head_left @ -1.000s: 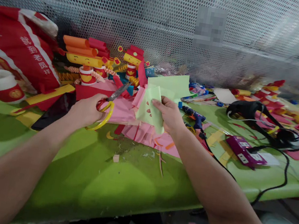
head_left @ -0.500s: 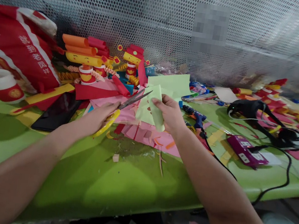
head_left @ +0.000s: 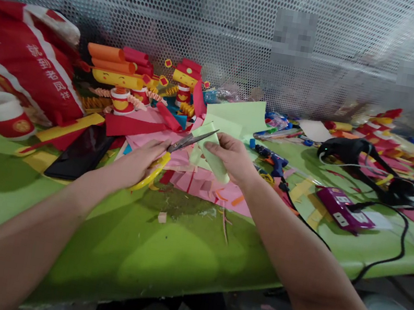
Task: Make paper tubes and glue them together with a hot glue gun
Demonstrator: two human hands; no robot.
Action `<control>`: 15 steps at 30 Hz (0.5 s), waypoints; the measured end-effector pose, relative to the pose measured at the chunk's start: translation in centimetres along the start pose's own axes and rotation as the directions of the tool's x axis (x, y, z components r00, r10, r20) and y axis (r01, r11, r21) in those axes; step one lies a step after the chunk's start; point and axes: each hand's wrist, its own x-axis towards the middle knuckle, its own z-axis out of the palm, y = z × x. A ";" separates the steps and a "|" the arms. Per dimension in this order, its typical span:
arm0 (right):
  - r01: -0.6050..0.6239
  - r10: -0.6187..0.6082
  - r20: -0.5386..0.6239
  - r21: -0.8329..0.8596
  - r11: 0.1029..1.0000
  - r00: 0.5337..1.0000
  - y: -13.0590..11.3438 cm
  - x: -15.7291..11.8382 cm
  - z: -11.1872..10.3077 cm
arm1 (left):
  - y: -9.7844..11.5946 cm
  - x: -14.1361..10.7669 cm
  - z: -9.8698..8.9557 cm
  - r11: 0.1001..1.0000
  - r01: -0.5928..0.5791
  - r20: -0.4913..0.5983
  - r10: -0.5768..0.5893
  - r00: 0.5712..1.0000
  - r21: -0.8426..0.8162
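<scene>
Yellow-handled scissors [head_left: 154, 171] are gripped by my left hand [head_left: 146, 162], their blades pointing up and to the right. My right hand [head_left: 231, 155] pinches a folded piece of pale green paper [head_left: 216, 165]. The blades lie across the upper part of this paper, near my right fingertips. Behind it stands a larger pale green sheet [head_left: 237, 115]. Pink paper pieces [head_left: 201, 188] and thin scraps lie beneath both hands. Paper figures with yellow faces [head_left: 114, 78] stand behind my left hand.
A black phone [head_left: 79, 152], a red and white paper cup [head_left: 3, 113] and a red bag [head_left: 43, 64] are at left. On the right lie a blue glue gun [head_left: 272, 158], a purple power strip [head_left: 344, 210] with a black cord, and a black headset [head_left: 371, 169]. A perforated metal panel [head_left: 215, 13] rises behind.
The scissors have moved slightly right, and their blades now cross the folded green paper's upper part instead of reaching its left edge. My right hand still pinches the paper.
</scene>
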 end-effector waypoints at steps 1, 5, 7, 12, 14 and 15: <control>0.001 -0.001 0.004 -0.003 1.000 1.000 0.0 0.0 0.0 | 0.1 -0.1 -0.1 1.000 -0.013 0.016 0.013 1.000 0.014; -0.006 0.006 0.003 -0.002 1.000 1.000 0.1 0.1 -0.1 | 0.2 -0.2 -0.2 0.999 -0.018 0.043 0.016 0.999 0.030; -0.009 0.009 -0.001 0.002 1.000 1.000 0.1 0.0 -0.1 | 0.0 -0.2 -0.1 1.000 -0.010 0.056 0.009 0.998 0.019; -0.016 0.016 -0.003 0.027 0.999 1.000 0.1 0.0 -0.1 | 0.0 -0.2 -0.4 0.998 -0.037 0.060 0.034 0.998 0.053; -0.023 0.022 0.004 0.032 0.999 1.000 0.2 0.0 -0.1 | 0.2 -0.2 -0.5 0.996 -0.044 0.066 0.039 0.997 0.078; -0.024 0.024 0.010 0.032 0.999 1.000 0.2 0.0 -0.2 | 0.3 -0.2 -0.6 0.995 -0.047 0.073 0.040 0.997 0.087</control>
